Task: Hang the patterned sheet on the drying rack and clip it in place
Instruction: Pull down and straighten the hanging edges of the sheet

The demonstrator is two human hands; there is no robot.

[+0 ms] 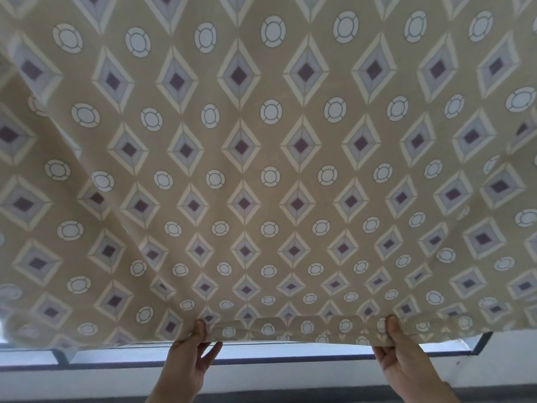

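The patterned sheet (267,170), tan with purple-centred diamonds and white ovals, is spread wide and fills nearly the whole view. My left hand (193,356) pinches its near hem at bottom centre-left, thumb on top of the cloth. My right hand (399,359) grips the same hem at bottom centre-right, thumb also on top. The hem between the two hands is folded over and pulled fairly taut. The drying rack and any clips are hidden behind the sheet or out of view.
Below the hem, a dark metal frame bar (276,359) runs left to right with a bright pale surface (261,379) behind it. A slanted dark strut (482,343) shows at the lower right, and a grey band (72,398) lies along the bottom edge.
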